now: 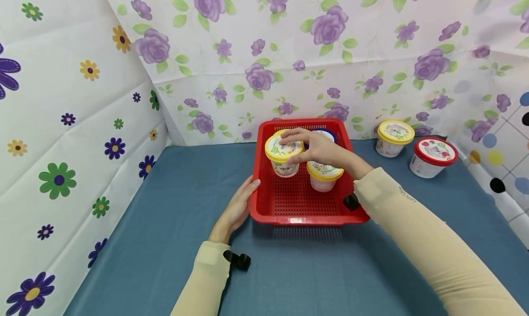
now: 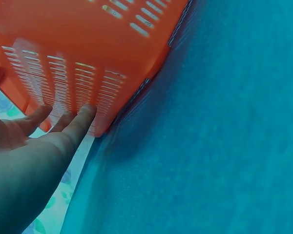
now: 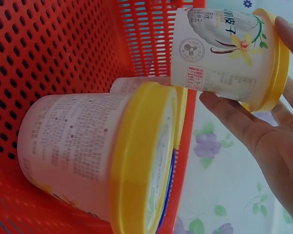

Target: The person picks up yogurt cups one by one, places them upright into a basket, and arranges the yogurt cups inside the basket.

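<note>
My right hand (image 1: 316, 148) holds a white tub with a yellow lid (image 1: 285, 169) by its lid, over the left back part of a red basket (image 1: 289, 220). In the right wrist view, this tub (image 3: 219, 53) is above another yellow-lidded tub (image 3: 182, 117) in the basket. A nearer yellow-lidded tub (image 1: 322, 183) and a blue-lidded tub (image 1: 330, 134) are also inside; my right hand partly covers the blue one. My left hand (image 1: 235, 208) touches the basket's left side at the rim. The left wrist view shows its fingers (image 2: 80, 122) extended against the slotted outer wall.
To the right of the basket, a yellow-lidded tub (image 1: 390, 146) and a red-lidded tub (image 1: 430, 162) stand on the blue tabletop (image 1: 198, 183). Flowered sheets (image 1: 235, 95) hang along the back and the left side. Small black devices (image 1: 244, 262) are on both wrists.
</note>
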Available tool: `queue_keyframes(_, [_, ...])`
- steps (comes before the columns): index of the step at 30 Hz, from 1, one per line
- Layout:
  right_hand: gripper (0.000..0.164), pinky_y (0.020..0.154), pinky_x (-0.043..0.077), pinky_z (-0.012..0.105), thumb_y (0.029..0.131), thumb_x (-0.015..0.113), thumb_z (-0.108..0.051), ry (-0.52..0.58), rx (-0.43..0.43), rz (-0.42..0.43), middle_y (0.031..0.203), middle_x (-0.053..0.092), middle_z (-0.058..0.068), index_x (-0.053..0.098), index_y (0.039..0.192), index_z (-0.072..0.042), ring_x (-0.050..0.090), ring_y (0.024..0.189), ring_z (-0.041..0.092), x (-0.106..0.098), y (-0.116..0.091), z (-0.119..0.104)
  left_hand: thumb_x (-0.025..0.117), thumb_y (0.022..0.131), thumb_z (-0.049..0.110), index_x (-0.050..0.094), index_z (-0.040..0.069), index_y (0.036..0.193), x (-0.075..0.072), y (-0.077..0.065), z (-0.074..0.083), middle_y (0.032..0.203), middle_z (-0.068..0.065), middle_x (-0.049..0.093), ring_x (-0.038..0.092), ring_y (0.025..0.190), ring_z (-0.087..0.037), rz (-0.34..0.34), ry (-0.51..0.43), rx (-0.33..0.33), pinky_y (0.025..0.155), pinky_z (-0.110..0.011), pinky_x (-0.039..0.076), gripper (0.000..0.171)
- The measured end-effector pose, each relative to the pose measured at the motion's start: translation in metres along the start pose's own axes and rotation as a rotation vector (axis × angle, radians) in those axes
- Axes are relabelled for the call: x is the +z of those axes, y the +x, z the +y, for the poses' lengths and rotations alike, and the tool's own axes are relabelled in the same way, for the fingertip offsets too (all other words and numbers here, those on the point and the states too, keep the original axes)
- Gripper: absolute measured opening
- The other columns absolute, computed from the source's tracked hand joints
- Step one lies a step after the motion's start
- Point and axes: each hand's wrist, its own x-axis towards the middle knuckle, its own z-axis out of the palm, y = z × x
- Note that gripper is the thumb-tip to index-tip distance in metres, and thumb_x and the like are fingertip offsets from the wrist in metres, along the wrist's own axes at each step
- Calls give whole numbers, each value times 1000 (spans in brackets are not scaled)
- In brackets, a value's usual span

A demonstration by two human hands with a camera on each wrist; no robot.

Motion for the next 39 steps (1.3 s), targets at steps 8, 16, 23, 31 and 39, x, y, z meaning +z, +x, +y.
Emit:
queue_keyframes(8, [62, 109, 45, 53, 86, 84, -29, -38, 28, -54, 156, 44, 3, 64, 144, -16, 38, 142, 29, 4, 0, 3, 48, 110, 41, 37, 14, 159, 0, 0, 0, 152, -21, 50, 52, 135, -38, -4, 12, -1, 106, -44, 50, 56])
queue_keyframes(16, [59, 112, 42, 54, 87, 84, -28, -64, 3, -70, 156, 44, 6, 66, 141, -12, 35, 146, 32, 9, 2, 10, 49, 110, 41, 35, 14, 159, 0, 0, 0, 154, -21, 48, 50, 138, -39, -4, -2, -9, 107, -45, 48, 58])
queue_keyframes(23, [58, 114, 41, 54, 87, 85, -24, -48, -13, -79, 157, 44, 9, 66, 140, -11, 36, 146, 33, 14, 5, 17, 48, 111, 39, 35, 14, 160, 0, 0, 0, 153, -23, 48, 50, 137, -40, -11, -7, -5, 104, -41, 51, 57])
queue_keyframes(31, [59, 114, 39, 55, 84, 87, -24, -32, 32, -93, 156, 44, 5, 68, 139, -14, 36, 144, 30, 22, 5, 16, 48, 110, 38, 35, 13, 159, 1, 0, 0, 154, -24, 46, 48, 139, -40, -19, -36, 2, 104, -38, 50, 56])
queue_keyframes(39, [54, 117, 38, 52, 84, 89, -19, -81, 15, -105, 152, 48, 7, 70, 134, -11, 39, 143, 30, 29, 8, 18, 47, 111, 38, 34, 16, 160, 0, 0, 0, 155, -23, 46, 46, 140, -40, -26, -36, 3, 107, -41, 48, 55])
